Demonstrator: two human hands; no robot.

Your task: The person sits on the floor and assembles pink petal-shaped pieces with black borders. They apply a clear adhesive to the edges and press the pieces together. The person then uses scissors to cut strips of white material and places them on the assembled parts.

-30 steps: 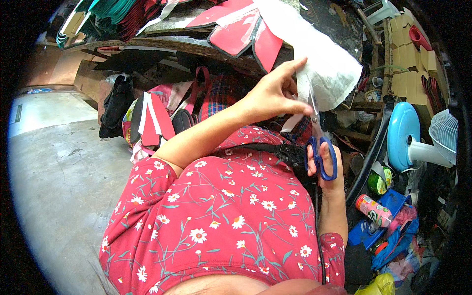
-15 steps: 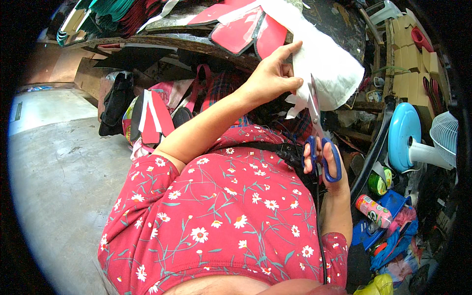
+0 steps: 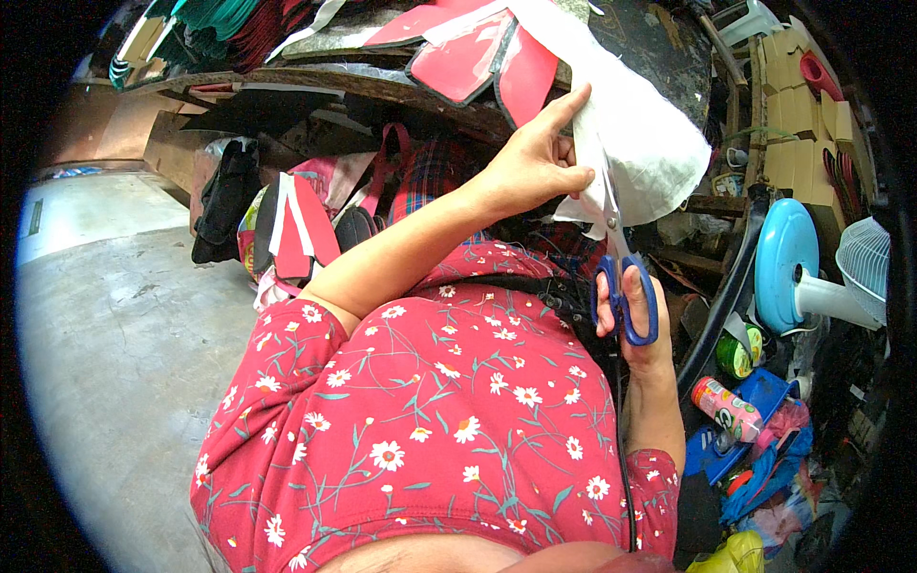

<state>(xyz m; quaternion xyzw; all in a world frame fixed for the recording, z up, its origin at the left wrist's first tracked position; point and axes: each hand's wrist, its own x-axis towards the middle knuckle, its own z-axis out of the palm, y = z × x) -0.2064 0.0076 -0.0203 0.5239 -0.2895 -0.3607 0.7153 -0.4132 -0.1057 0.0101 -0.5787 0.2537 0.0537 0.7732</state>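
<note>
White cloth (image 3: 654, 143) hangs over the front of the workbench at the upper right. My left hand (image 3: 543, 164) pinches its left edge between thumb and fingers. Through the loops of blue-handled scissors (image 3: 614, 244) go the fingers of my right hand (image 3: 642, 315). The blades point up into the cloth, just right of my left thumb, and their tips are partly hidden by it. Red pieces with black edging (image 3: 465, 62) lie on the bench beside the cloth, to the left of it.
Stacks of green and dark red pieces (image 3: 215, 24) sit at the bench's far left. A blue and white fan (image 3: 788, 272) stands at the right, above a pink bottle (image 3: 726, 409) and a blue basket (image 3: 755, 387). Below the bench are bags and a red-and-black piece (image 3: 296, 229).
The scissors have moved slightly up, with their blades closer together and farther into the cloth. My left hand has shifted a little, and the cloth's lower edge hangs differently.
</note>
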